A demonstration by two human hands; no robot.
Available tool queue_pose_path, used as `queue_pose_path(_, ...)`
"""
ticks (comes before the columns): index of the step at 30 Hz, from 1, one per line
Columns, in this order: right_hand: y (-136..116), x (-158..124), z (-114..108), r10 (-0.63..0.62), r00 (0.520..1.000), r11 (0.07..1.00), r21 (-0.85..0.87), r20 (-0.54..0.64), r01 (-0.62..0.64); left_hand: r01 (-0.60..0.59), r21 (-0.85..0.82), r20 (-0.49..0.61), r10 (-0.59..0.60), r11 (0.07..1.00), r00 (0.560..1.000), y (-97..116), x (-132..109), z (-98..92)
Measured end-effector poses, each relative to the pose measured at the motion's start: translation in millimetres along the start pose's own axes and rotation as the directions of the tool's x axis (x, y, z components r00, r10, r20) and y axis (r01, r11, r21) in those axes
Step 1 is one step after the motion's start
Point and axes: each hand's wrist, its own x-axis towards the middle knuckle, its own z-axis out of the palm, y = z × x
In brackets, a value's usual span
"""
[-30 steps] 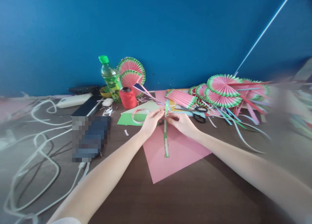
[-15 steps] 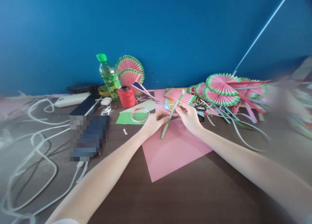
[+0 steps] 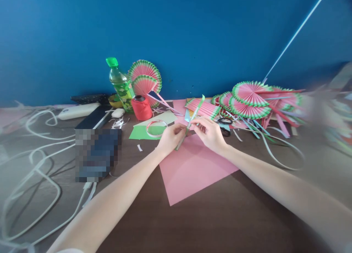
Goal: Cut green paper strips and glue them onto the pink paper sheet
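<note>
A narrow green-edged paper strip (image 3: 197,110) slants upright between my two hands, its top end curling over. My left hand (image 3: 171,137) is closed on its lower part, and the strip's bottom end pokes out beneath the fingers. Thumb and fingertips of my right hand (image 3: 210,135) pinch the strip a little higher up. Below both hands lies a pink sheet of paper (image 3: 192,172) on the dark table. Just left of my left hand, a roll of clear tape (image 3: 156,135) rests on green paper (image 3: 139,133).
Black-handled scissors (image 3: 226,131) lie right of my right hand. Pleated watermelon fans (image 3: 252,99) pile up at the back right; others (image 3: 145,77) lean by a green-capped bottle (image 3: 121,85) and a red roll (image 3: 141,108). A phone (image 3: 101,154) and white cables (image 3: 59,194) cover the left.
My right hand has slid down along the strip, closer to my left hand. My left hand now covers more of the strip's lower part. The view has shifted slightly.
</note>
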Motion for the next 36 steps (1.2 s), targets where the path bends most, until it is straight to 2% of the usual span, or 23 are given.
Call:
queue_pose_path(2, 2, -2, 3, -0.027, 0.999, 0.999, -0.024, 0.029, 0.027, -0.033, 0.022, -0.012, 0.034, 0.999, 0.999, 0, -1, 1.4)
queue_pose_path(8, 8, -4, 7, -0.095, 0.995, 0.994, -0.048, -0.005, 0.095, -0.165, 0.239, -0.090, 0.191, 0.957, 0.977, -2, -2, 4.3)
queue_pose_path(13, 7, -4, 6, -0.122, 0.992, 0.990, -0.073, 0.014, 0.123, -0.168, 0.326, -0.086, 0.206, 0.930, 0.975, -1, -3, 5.1)
queue_pose_path(20, 8, -6, 7, -0.165, 0.985, 0.966, -0.197, 0.039, 0.170, -0.186, 0.421, -0.065, 0.235, 0.888, 0.970, 1, -4, 5.4)
queue_pose_path(29, 3, -5, 7, -0.141, 0.990, 0.982, -0.129, 0.006, 0.141, -0.178, 0.297, -0.078, 0.210, 0.938, 0.975, -2, -3, 4.6)
queue_pose_path(36, 0, 2, -3, -0.015, 0.999, 0.997, -0.071, -0.030, 0.013, -0.118, 0.183, -0.076, 0.134, 0.976, 0.988, 2, -3, 3.3)
